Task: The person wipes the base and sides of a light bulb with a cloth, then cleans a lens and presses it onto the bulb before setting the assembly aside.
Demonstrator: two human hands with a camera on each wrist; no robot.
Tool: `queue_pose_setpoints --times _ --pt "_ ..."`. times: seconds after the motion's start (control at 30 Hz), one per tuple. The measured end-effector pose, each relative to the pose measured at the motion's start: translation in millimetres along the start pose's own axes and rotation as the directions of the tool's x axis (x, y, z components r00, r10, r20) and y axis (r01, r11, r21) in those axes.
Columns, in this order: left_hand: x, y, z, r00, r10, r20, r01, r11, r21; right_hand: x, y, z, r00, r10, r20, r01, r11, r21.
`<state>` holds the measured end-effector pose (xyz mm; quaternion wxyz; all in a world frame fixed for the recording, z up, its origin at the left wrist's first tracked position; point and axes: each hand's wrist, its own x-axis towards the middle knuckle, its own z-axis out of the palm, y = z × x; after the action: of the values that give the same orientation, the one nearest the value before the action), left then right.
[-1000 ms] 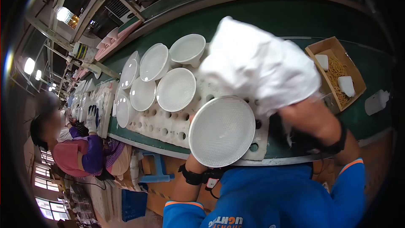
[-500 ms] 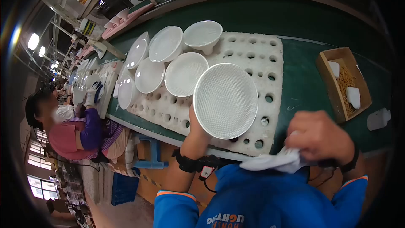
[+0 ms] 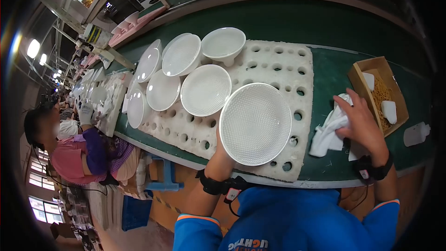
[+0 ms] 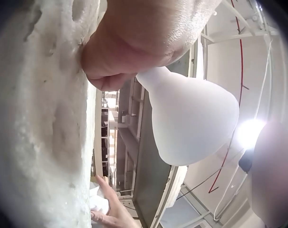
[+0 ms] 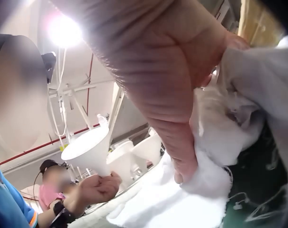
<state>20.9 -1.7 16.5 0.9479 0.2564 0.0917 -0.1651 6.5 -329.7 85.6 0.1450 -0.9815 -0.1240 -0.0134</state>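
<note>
Change: right hand is now lying out on the green table, no longer down by the blue shirt, and the crumpled white cloth is lying there with it.
Right hand: fingers are spreading over the cloth while the thumb is pinching a fold of it; in the right wrist view the cloth is bunching against the palm.
Left hand: left hand is sticking up at the near edge, its fingers curling round the narrow neck of the round white ribbed lamp bowl.
Lamp bowl: it is tilting its face towards the person, over the near right part of the white foam tray with holes.
Surroundings: more white lamp bowls are standing in the tray to the left; an open cardboard box is sitting just right of the cloth.
</note>
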Motion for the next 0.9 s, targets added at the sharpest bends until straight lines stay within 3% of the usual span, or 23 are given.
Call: queue_pose_setpoints --times 0.03,0.1,0.17,0.23,0.27,0.33,0.37,0.4,0.47,0.5,0.57,0.6,0.67,0.7,0.73,0.8,0.9 --pt "-1.2 0.6 -0.2 0.999 0.025 -0.037 -0.023 0.998 0.065 4.3 11.0 5.7 1.0 -0.017 -0.005 0.017 0.979 0.201" --pt "0.7 0.0 3.1 0.993 0.075 -0.091 -0.056 0.98 0.193 10.4 6.3 -0.4 0.983 -0.114 -0.147 0.143 0.967 0.209" --pt "5.4 0.7 -9.8 0.999 0.035 -0.013 -0.022 0.831 0.556 20.4 -19.5 -23.0 0.914 -0.18 -0.364 0.261 0.947 0.187" --pt "6.3 13.8 -10.5 0.982 -0.047 0.186 -0.119 0.613 0.781 31.6 -53.7 -45.4 0.812 -0.177 -0.556 0.347 0.912 0.218" --pt "4.6 15.2 -8.5 0.969 -0.063 0.237 -0.154 0.597 0.787 38.4 -66.2 -46.0 0.799 -0.195 -0.569 0.443 0.831 0.338" --pt "3.3 11.7 -5.6 0.969 -0.059 0.24 -0.137 0.678 0.722 52.9 -93.5 -30.5 0.644 -0.494 -0.584 0.711 0.668 0.22" --pt "2.3 8.1 -4.0 0.979 -0.042 0.198 -0.1 0.752 0.652 48.7 -115.4 -16.9 0.608 -0.599 -0.521 0.781 0.567 0.261" --pt "2.1 4.6 -3.1 0.988 -0.019 0.152 -0.071 0.822 0.565 38.3 -126.7 -1.7 0.483 -0.707 -0.517 0.862 0.488 0.137" --pt "6.2 4.1 -3.5 0.996 0.003 0.086 -0.037 0.915 0.402 6.1 -146.8 35.3 0.265 -0.832 -0.487 0.963 0.201 0.182" --pt "8.9 4.6 -4.1 0.998 0.009 0.065 -0.031 0.938 0.344 -15.2 -141.0 54.0 0.3 -0.903 -0.308 0.938 0.22 0.268" --pt "9.8 5.2 -4.6 0.999 0.013 0.043 -0.024 0.961 0.277 -11.9 -106.1 46.4 0.364 -0.926 -0.103 0.877 0.303 0.371" --pt "10.0 5.2 -4.0 0.999 0.015 0.037 -0.024 0.967 0.253 -5.7 -89.4 26.8 0.444 -0.891 -0.095 0.879 0.413 0.237" --pt "10.7 4.1 -2.1 0.999 0.018 0.033 -0.025 0.973 0.228 3.0 -68.1 -20.9 0.683 -0.717 -0.143 0.729 0.657 0.192" --pt "11.5 3.3 -0.4 0.999 0.019 0.036 -0.027 0.975 0.222 5.3 -59.2 -33.3 0.742 -0.64 -0.199 0.667 0.735 0.124" --pt "12.5 3.4 0.6 0.999 0.018 0.041 -0.027 0.976 0.218 6.5 -48.3 -40.3 0.814 -0.56 -0.154 0.577 0.81 0.101" --pt "14.6 3.9 3.2 0.998 0.023 0.05 -0.033 0.976 0.214 7.9 -38.1 -38.0 0.883 -0.458 -0.103 0.444 0.886 -0.132" --pt "13.4 3.2 10.7 0.998 0.015 0.06 -0.027 0.979 0.203 6.3 -43.9 -30.2 0.886 -0.445 -0.129 0.455 0.889 0.055"
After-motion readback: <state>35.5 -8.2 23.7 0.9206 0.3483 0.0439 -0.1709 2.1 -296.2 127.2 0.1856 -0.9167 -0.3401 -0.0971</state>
